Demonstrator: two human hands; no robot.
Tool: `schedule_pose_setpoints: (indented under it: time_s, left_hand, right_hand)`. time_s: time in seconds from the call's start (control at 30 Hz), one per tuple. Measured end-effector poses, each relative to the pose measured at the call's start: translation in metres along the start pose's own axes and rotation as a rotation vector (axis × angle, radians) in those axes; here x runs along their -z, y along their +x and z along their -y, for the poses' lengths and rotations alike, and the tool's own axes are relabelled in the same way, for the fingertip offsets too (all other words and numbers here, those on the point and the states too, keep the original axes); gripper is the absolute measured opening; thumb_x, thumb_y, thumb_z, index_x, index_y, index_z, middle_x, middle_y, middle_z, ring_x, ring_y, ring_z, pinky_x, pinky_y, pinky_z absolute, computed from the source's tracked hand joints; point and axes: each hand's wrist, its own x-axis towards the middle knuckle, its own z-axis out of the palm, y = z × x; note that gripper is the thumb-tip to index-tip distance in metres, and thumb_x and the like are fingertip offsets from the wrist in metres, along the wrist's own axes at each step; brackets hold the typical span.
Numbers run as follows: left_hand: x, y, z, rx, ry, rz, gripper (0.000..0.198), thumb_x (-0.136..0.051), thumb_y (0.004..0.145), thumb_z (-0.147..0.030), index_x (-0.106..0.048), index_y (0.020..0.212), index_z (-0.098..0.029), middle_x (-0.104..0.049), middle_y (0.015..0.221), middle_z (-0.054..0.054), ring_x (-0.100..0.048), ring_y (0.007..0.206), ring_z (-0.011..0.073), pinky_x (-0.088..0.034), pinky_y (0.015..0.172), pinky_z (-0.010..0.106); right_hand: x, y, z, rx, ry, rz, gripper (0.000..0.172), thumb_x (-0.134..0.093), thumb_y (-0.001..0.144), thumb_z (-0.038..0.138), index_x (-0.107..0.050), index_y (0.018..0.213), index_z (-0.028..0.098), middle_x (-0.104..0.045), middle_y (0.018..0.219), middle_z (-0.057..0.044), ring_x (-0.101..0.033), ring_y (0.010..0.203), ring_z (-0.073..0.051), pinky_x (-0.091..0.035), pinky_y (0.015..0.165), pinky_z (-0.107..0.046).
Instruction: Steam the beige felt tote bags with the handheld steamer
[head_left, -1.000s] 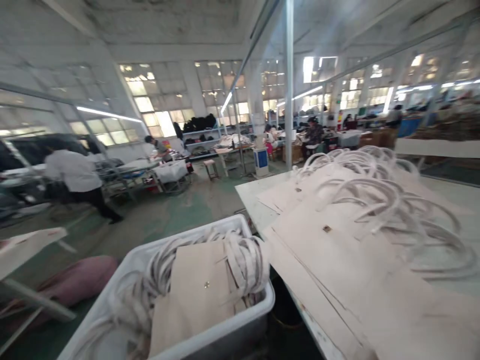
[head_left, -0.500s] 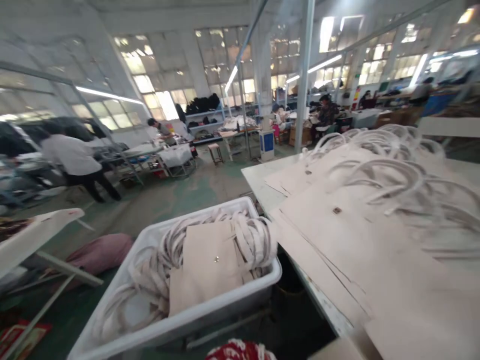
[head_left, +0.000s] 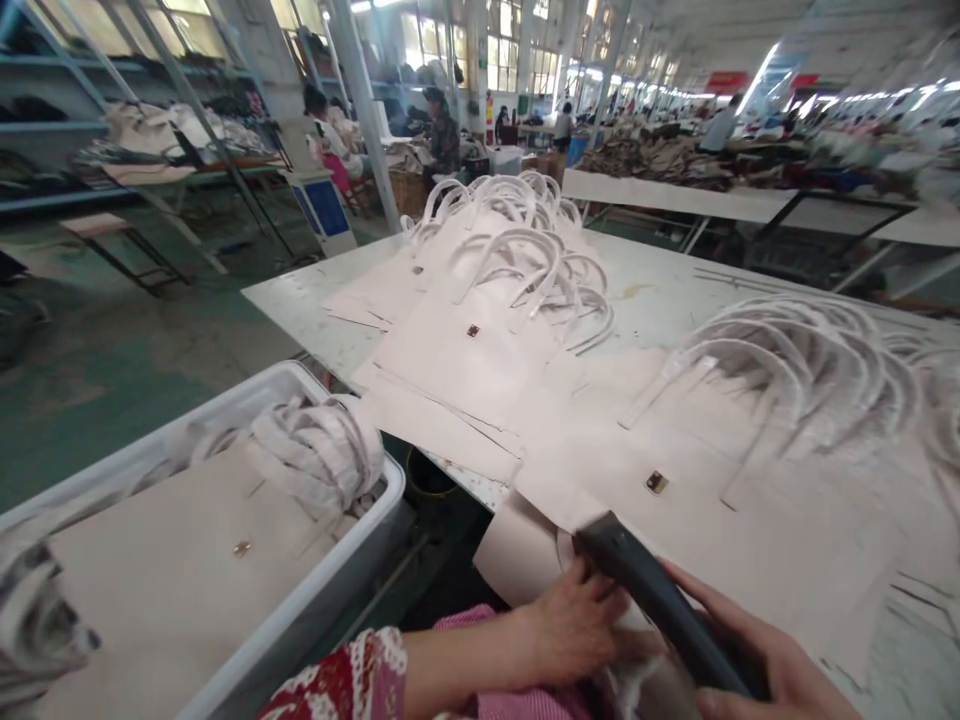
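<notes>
Gripping a black tool (head_left: 664, 600) in the right hand (head_left: 780, 665), between four and five o'clock, wrapping fingers round its lower end. Curling the left hand (head_left: 574, 625) at five o'clock right by the tool's upper end; not showing clearly enough to tell about contact or any grip there. Wearing a red sleeve (head_left: 341, 685) with white lace on the left forearm. Slanting the tool up toward ten o'clock, at the near edge of a pale panel (head_left: 787, 540) bearing a metal clasp (head_left: 657, 483). Facing a white table (head_left: 300, 300), with that panel lying at four o'clock, looped straps (head_left: 817, 375) rising at three o'clock and other panels (head_left: 487, 365) spreading near the centre. Having a white tub (head_left: 394, 488) at eight o'clock, holding more straps (head_left: 319, 455) and another panel (head_left: 172, 580).
</notes>
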Motion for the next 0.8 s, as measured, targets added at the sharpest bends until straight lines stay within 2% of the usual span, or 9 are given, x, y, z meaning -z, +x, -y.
schedule_pose_setpoints:
  time_s: [0.07, 0.1, 0.27, 0.37, 0.47, 0.53, 0.63, 0.73, 0.8]
  left_hand:
    - [-0.008, 0.0, -0.003, -0.005, -0.003, 0.007, 0.032, -0.039, 0.089, -0.034, -0.043, 0.12, -0.036, -0.043, 0.122, 0.003, -0.033, 0.117, 0.0219, -0.023, 0.098, 0.044]
    - [-0.011, 0.001, -0.004, -0.003, 0.005, 0.005, 0.032, -0.04, 0.089, -0.033, -0.043, 0.12, -0.035, -0.042, 0.124, 0.003, -0.032, 0.117, 0.0219, -0.023, 0.099, 0.044]
    - [-0.014, 0.003, -0.007, -0.009, 0.031, 0.012, 0.034, -0.041, 0.088, -0.031, -0.04, 0.122, -0.034, -0.033, 0.133, 0.001, -0.025, 0.122, 0.0237, -0.019, 0.1, 0.047]
    - [-0.005, 0.005, -0.007, 0.015, 0.022, 0.05, 0.041, -0.043, 0.086, -0.031, -0.036, 0.127, -0.028, -0.034, 0.133, 0.004, -0.025, 0.122, 0.0239, -0.018, 0.101, 0.047]
    - [-0.003, 0.011, -0.009, 0.046, 0.029, 0.09, 0.045, -0.041, 0.087, -0.031, -0.033, 0.129, -0.019, -0.039, 0.129, 0.009, -0.03, 0.119, 0.0242, -0.02, 0.101, 0.047]
    - [-0.012, 0.016, -0.013, 0.061, 0.053, 0.105, 0.044, -0.039, 0.088, -0.029, -0.034, 0.129, -0.015, -0.042, 0.125, 0.011, -0.032, 0.117, 0.0243, -0.02, 0.1, 0.047]
    - [-0.034, 0.023, -0.022, 0.08, 0.083, 0.108, 0.037, -0.037, 0.089, -0.028, -0.041, 0.124, -0.016, -0.045, 0.122, 0.01, -0.034, 0.115, 0.0256, -0.022, 0.099, 0.05]
    - [-0.05, 0.025, -0.028, 0.066, 0.075, 0.109, 0.034, -0.037, 0.089, -0.028, -0.043, 0.122, -0.02, -0.043, 0.125, 0.009, -0.031, 0.117, 0.0289, -0.024, 0.095, 0.057]
    - [-0.049, 0.025, -0.027, 0.06, 0.056, 0.142, 0.036, -0.037, 0.089, -0.028, -0.04, 0.124, -0.022, -0.04, 0.128, 0.009, -0.027, 0.119, 0.0306, -0.023, 0.094, 0.06]
  right_hand:
    - [-0.008, 0.011, 0.015, -0.047, -0.003, 0.08, 0.076, -0.057, 0.06, 0.021, -0.035, 0.133, 0.025, -0.066, 0.085, -0.002, -0.055, 0.051, -0.017, -0.041, 0.041, -0.024]
    - [-0.011, 0.017, 0.021, -0.052, -0.005, 0.1, 0.078, -0.055, 0.06, 0.018, -0.031, 0.134, 0.024, -0.065, 0.084, -0.001, -0.053, 0.048, -0.015, -0.039, 0.04, -0.023]
    - [-0.018, 0.054, 0.041, 0.042, -0.039, 0.127, 0.07, -0.055, 0.059, 0.012, -0.041, 0.127, 0.021, -0.063, 0.091, -0.003, -0.058, 0.066, -0.018, -0.045, 0.049, -0.023]
    - [-0.01, 0.067, 0.05, 0.02, 0.01, 0.142, 0.07, -0.057, 0.063, 0.012, -0.037, 0.13, 0.022, -0.062, 0.077, 0.0, -0.054, 0.049, -0.012, -0.041, 0.041, -0.021]
    - [0.008, 0.06, 0.057, 0.072, 0.086, 0.025, 0.07, -0.058, 0.065, 0.013, -0.035, 0.13, 0.023, -0.059, 0.071, 0.003, -0.054, 0.047, -0.011, -0.043, 0.043, -0.022]
    - [0.02, 0.048, 0.057, 0.051, 0.116, -0.021, 0.073, -0.059, 0.066, 0.014, -0.031, 0.132, 0.024, -0.059, 0.068, 0.003, -0.055, 0.048, -0.013, -0.045, 0.043, -0.024]
    - [0.028, 0.039, 0.046, -0.052, 0.16, 0.101, 0.072, -0.059, 0.064, 0.014, -0.033, 0.131, 0.022, -0.06, 0.069, 0.002, -0.057, 0.049, -0.015, -0.046, 0.042, -0.024]
    - [0.022, 0.049, 0.034, -0.087, 0.162, 0.212, 0.069, -0.059, 0.061, 0.012, -0.041, 0.127, 0.02, -0.061, 0.065, 0.003, -0.055, 0.046, -0.012, -0.044, 0.041, -0.021]
    - [0.016, 0.061, 0.032, -0.041, 0.115, 0.173, 0.067, -0.059, 0.06, 0.012, -0.044, 0.125, 0.02, -0.06, 0.064, 0.004, -0.053, 0.045, -0.011, -0.042, 0.041, -0.02]
